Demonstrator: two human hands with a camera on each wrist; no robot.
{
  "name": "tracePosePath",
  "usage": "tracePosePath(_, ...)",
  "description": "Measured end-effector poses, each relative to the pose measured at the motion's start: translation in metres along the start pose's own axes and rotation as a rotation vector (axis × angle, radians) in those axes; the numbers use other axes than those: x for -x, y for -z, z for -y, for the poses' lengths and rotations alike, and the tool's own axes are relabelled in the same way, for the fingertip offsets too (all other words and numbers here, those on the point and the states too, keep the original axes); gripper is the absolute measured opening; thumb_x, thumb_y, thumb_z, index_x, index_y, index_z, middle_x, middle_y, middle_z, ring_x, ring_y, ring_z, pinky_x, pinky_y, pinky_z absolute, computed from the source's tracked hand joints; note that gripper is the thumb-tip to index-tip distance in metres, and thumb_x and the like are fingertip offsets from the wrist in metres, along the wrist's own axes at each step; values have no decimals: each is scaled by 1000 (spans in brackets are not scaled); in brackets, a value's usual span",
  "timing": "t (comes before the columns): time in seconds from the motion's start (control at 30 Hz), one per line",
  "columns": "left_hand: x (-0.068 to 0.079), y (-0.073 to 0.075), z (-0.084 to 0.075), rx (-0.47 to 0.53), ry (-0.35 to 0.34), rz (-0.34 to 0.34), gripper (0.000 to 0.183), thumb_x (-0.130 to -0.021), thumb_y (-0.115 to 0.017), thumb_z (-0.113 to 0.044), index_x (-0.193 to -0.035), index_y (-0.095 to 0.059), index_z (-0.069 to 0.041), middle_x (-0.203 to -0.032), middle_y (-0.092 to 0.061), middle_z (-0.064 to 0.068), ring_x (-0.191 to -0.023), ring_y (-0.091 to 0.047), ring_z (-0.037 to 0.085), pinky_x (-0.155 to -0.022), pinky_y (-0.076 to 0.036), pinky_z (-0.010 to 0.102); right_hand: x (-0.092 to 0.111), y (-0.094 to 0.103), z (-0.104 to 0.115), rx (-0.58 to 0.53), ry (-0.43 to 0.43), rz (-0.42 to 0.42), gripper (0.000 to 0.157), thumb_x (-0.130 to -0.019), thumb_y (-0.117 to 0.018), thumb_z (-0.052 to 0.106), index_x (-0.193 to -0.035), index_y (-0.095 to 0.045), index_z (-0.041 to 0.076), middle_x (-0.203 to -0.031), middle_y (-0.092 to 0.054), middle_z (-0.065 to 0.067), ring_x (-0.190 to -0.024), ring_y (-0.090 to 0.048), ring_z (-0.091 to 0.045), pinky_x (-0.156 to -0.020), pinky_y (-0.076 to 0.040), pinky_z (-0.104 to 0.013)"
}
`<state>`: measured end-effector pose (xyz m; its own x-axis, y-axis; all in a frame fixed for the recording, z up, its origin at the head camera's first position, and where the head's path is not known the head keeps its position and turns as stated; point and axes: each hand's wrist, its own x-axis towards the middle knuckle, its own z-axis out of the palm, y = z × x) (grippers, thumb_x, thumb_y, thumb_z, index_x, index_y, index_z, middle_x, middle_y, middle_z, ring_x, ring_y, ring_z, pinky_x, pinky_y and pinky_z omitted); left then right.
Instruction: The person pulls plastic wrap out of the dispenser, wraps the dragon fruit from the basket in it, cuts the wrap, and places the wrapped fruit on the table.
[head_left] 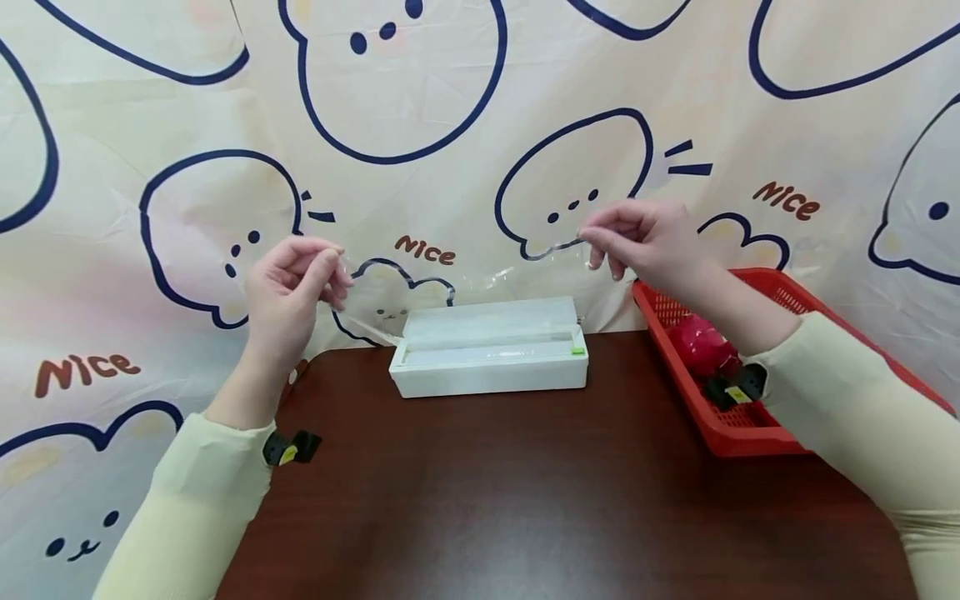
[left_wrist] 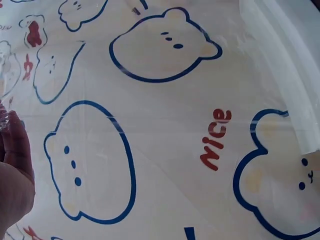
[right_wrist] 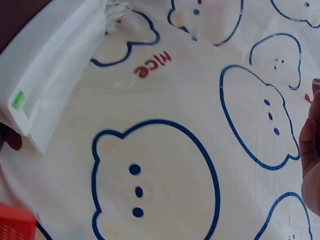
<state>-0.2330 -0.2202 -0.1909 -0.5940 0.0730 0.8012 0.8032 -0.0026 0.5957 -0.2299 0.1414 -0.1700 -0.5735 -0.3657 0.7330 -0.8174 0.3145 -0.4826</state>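
A long white cling film box [head_left: 487, 379] lies at the table's back edge, its lid raised and a pale roll inside. Above it, thin clear cling film [head_left: 498, 275] spans the space between both hands, visible mostly by its gleams. On the left, the left hand [head_left: 288, 287] is raised and pinches the film between thumb and fingers; in the left wrist view, crinkled film [left_wrist: 4, 121] shows at its fingertips. The right hand [head_left: 645, 237], raised a little higher on the right, pinches the other side. Where the film's lower edge ends is hard to make out.
A red plastic basket [head_left: 712, 433] stands to the right under the right forearm, with a shiny pink-red object [head_left: 701, 343] inside. The dark brown table [head_left: 480, 483] reaches back to a patterned curtain [head_left: 450, 200] close behind the box.
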Motion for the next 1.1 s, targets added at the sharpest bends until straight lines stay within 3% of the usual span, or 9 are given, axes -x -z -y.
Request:
tracePosePath(0.4, 50, 6, 14, 25, 118, 24, 11, -88, -51, 4, -93, -58, 11, -61, -57, 12, -47, -53, 20, -45, -46, 23, 36, -17, -11, -132, 46, 116, 10, -80, -59, -10, -88, -64, -6, -63, -61, -6, -46, -50, -18, -45, -45, -24)
tracePosePath(0.63, 79, 8, 18, 6, 181, 94, 11, -88, -49, 6, -93, -59, 8, -60, -57, 9, -46, -50, 18, -43, -44, 23, 66, -30, -28, -173, 33, 187, 18, -78, -61, -10, -91, -66, 1, -64, -61, -2, -45, -50, -13, -46, -46, -26)
tracePosePath(0.8, 103, 12, 23, -33, 256, 160, 10, -89, -48, 5, -95, -57, 9, -61, -57, 8, -48, -49, 18, -43, -44, 24, 86, -38, -41, -176, -2, 232, 22, -77, -63, -9, -92, -67, 7, -62, -60, 3, -43, -49, -9, -43, -44, -26)
tracePosePath(1.1, 132, 19, 39, -16, 388, 247, 11, -90, -48, 4, -94, -58, 3, -60, -57, 10, -46, -51, 19, -40, -44, 30, 102, -47, -35, -205, -111, 350, 14, -80, -63, -2, -90, -67, 8, -58, -58, 4, -41, -48, -13, -39, -41, -26)
